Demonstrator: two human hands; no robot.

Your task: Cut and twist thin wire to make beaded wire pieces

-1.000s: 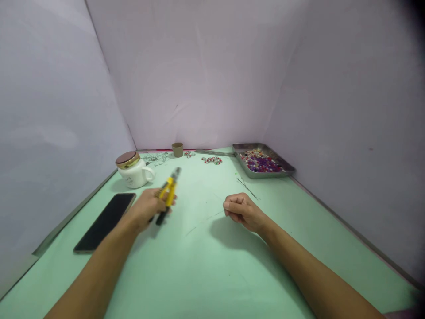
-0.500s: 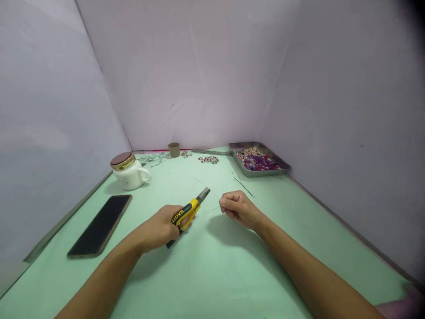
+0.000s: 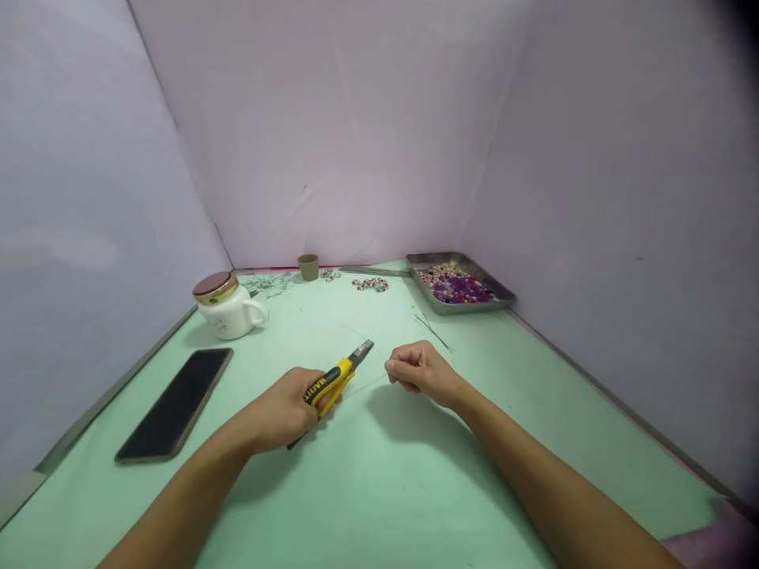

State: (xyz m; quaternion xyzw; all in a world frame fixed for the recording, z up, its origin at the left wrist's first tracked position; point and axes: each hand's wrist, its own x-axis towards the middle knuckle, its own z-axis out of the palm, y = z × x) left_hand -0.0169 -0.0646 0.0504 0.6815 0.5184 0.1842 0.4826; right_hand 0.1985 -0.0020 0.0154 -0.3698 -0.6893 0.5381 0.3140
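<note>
My left hand is wrapped round the handles of yellow and black pliers, whose metal jaws point up and to the right. To the right of the jaws, my right hand is closed in a pinch on a thin wire. The wire runs from the fingertips down and left, behind the pliers. It is very fine, and its far end is hard to make out. A gap separates the plier jaws from my right fingertips.
A black phone and a lidded white mug are at the left. A small cup, bead clusters and wire pieces lie at the back. A metal tray holds beads; loose wires lie before it.
The pliers' handles have come closer together in my left hand. My right hand has shifted slightly left in the view. The whole view has also moved a little.
</note>
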